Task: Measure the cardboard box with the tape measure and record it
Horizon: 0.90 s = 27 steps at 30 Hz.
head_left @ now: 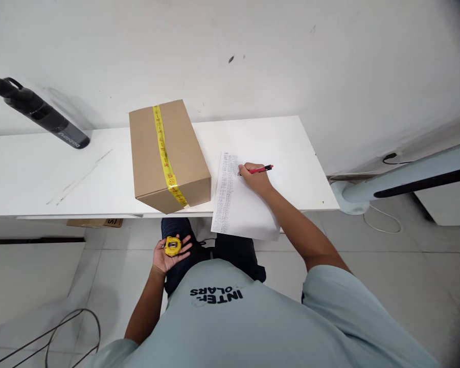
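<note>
A red and black pen (261, 169) is gripped in my right hand (253, 176), its tip down on a sheet of paper (249, 214). Small dense writing covers the left part of the sheet, and its lower edge hangs past the front of the white table. My left hand (167, 259) rests palm up over my thigh, fingers partly spread, with a yellow tape measure (173, 246) lying in it. To the left of the paper sits a closed cardboard box (168, 153), with a strip of yellow printed tape running over its top and front.
The white table (268, 135) stands against a wall. At its far left is a dark bottle (48, 115). A pale post (398, 176) rises beyond the right end, with a cable on the floor. Below the table, part of another carton (94, 223) shows.
</note>
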Tool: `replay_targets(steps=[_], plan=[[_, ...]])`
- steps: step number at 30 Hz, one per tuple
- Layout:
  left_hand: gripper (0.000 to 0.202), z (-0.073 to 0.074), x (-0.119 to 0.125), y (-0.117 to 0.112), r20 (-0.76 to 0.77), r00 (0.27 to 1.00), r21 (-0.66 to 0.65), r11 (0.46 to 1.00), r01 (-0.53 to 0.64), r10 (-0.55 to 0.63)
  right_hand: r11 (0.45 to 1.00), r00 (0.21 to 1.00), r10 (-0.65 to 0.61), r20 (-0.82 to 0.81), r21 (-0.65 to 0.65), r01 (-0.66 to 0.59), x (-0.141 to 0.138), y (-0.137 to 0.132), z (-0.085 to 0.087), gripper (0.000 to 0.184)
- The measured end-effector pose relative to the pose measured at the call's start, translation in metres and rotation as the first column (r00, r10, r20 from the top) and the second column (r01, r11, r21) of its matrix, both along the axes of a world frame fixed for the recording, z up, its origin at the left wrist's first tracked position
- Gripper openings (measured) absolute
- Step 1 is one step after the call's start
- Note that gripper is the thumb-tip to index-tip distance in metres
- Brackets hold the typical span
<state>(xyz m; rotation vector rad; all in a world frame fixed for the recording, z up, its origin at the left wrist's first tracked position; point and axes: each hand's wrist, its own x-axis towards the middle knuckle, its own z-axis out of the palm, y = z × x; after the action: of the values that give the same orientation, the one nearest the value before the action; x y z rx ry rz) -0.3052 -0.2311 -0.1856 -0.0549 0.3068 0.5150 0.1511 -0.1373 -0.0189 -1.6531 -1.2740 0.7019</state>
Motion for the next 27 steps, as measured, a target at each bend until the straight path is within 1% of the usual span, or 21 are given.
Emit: replay_targets(steps=[4, 7, 9, 11, 13, 18, 23, 27], plan=[[0.049, 0.0, -0.001, -0.002, -0.022, 1.0, -0.018, 1.0, -0.021, 0.02, 1.0, 1.0, -0.013, -0.023, -0.014, 0.013, 0.0, 0.0, 0.002, 0.042], [0.042, 0.003, 0.0, -0.004, -0.153, 0.987, -0.057, 0.997, -0.051, 0.042, 0.999, 0.999, -0.024, -0.034, -0.021, 0.023, 0.0, 0.001, 0.003, 0.04], [0.033, 0.008, 0.001, -0.006, -0.255, 0.965, -0.07, 0.994, -0.085, 0.065, 0.999, 0.999, -0.034, -0.04, -0.021, 0.034, -0.001, 0.001, 0.003, 0.04], [0.023, 0.014, 0.004, -0.007, -0.302, 0.949, -0.061, 0.992, -0.113, 0.089, 0.999, 0.998, -0.044, -0.045, -0.021, 0.043, -0.001, 0.001, 0.003, 0.039], [0.018, 0.019, 0.006, -0.008, -0.309, 0.946, -0.044, 0.992, -0.122, 0.103, 0.998, 0.997, -0.056, -0.048, -0.021, 0.055, -0.002, 0.0, 0.003, 0.039], [0.016, 0.028, 0.011, -0.01, -0.338, 0.935, -0.012, 0.993, -0.119, 0.107, 0.997, 0.996, -0.077, -0.051, -0.028, 0.076, -0.002, -0.001, 0.003, 0.037], [0.018, 0.032, 0.013, -0.01, -0.363, 0.927, -0.006, 0.995, -0.103, 0.094, 0.998, 0.996, -0.06, -0.068, -0.038, 0.057, -0.004, -0.003, 0.007, 0.036], [0.018, 0.031, 0.013, -0.008, -0.373, 0.924, -0.009, 0.996, -0.094, 0.084, 0.996, 0.993, -0.08, -0.084, -0.038, 0.077, -0.005, -0.003, 0.009, 0.033]])
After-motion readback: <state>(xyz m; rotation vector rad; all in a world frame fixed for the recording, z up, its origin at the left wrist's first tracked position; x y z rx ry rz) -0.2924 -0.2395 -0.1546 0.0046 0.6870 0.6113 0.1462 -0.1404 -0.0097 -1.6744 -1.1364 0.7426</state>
